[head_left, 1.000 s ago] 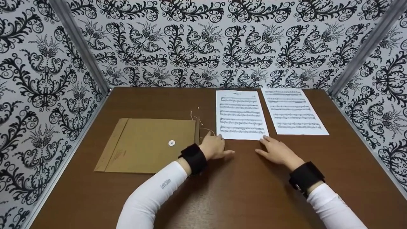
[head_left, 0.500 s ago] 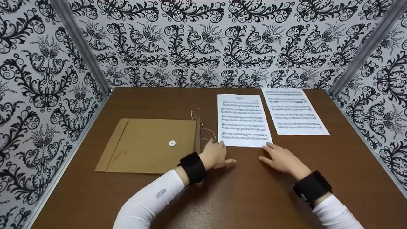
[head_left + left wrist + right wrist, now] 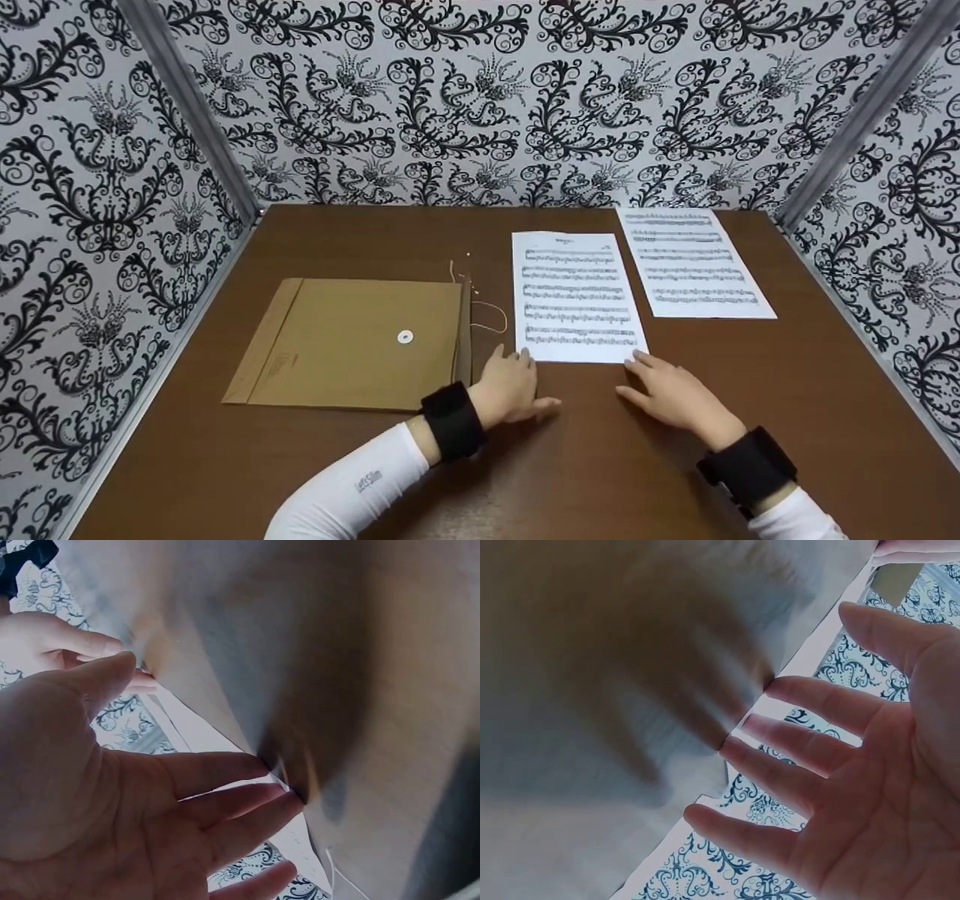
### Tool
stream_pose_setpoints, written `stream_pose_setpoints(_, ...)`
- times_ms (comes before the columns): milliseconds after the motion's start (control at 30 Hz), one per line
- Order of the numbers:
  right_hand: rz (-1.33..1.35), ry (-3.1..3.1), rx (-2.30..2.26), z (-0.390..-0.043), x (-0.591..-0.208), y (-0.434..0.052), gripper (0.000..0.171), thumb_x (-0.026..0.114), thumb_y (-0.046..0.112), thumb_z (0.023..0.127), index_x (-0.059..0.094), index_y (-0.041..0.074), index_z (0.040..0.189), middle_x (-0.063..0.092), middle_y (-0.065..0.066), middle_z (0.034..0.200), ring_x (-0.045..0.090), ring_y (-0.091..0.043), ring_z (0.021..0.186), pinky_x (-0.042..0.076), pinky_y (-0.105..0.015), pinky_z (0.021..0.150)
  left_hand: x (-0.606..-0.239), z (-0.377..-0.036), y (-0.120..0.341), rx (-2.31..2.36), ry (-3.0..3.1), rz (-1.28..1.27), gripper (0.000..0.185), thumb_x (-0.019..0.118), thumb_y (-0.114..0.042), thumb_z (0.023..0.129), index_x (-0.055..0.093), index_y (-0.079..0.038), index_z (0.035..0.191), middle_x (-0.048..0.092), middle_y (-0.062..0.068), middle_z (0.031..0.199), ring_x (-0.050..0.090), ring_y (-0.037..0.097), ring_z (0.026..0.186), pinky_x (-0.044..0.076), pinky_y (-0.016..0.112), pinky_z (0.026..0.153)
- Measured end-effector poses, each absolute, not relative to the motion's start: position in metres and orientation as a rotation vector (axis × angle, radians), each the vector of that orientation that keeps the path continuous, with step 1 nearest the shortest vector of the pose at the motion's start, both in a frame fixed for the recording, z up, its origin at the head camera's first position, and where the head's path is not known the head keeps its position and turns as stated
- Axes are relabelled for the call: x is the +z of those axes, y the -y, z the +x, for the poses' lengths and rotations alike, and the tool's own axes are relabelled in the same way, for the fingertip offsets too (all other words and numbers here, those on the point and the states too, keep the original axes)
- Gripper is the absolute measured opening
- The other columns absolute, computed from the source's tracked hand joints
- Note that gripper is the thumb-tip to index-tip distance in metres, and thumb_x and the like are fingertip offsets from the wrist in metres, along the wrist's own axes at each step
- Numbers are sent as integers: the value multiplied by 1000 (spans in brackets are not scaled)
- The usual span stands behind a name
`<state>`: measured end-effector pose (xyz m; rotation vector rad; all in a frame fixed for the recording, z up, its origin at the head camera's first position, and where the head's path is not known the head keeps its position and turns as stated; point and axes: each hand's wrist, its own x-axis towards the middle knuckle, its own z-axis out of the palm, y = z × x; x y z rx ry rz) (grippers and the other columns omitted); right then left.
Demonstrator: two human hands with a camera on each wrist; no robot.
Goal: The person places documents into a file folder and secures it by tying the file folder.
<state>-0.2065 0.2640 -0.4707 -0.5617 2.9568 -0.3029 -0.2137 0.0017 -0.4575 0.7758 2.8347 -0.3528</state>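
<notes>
A sheet of music (image 3: pixel 577 300) lies flat on the brown table, printed side up. My left hand (image 3: pixel 512 386) has its fingertips on the sheet's near left corner, thumb spread out to the right. At the near right corner, my right hand (image 3: pixel 675 394) touches the paper with its fingertips, fingers extended. Both wrist views show fairly straight fingers meeting the table right at the paper's edge (image 3: pixel 202 727). Left of the sheet lies a brown envelope (image 3: pixel 352 345) with a white button (image 3: pixel 405 337) and a thin string (image 3: pixel 491 305) at its right side.
A second sheet of music (image 3: pixel 697 262) lies slightly askew to the right of the first, near the table's back edge. Tiny pale bits (image 3: pixel 475 292) are on the table beyond the envelope's opening. Patterned walls (image 3: pixel 480 97) enclose the table (image 3: pixel 585 472) at the back and sides.
The left sheet of music has slid toward the person, along with both hands at its near corners. The envelope and the second sheet have stayed in place.
</notes>
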Motion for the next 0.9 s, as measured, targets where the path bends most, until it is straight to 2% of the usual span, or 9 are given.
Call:
stream_pose_setpoints(400, -572, -2974, -278, -182, -472, -264, 56, 63, 38, 100, 62, -5, 136, 55, -32, 145, 59, -49, 129, 48, -69, 100, -459, -193, -1, -395, -2801, 783, 88, 32, -75, 99, 44, -8, 155, 43, 6, 163, 49, 18, 147, 38, 37, 123)
stream_pose_setpoints(900, -530, -2991, -320, -158, -473, -266, 54, 64, 39, 99, 65, -3, 133, 58, -28, 144, 62, -46, 128, 50, -68, 99, -459, -166, -1, -416, -2840, 823, 89, 35, -76, 97, 49, -7, 152, 48, 6, 160, 53, 18, 143, 42, 36, 120)
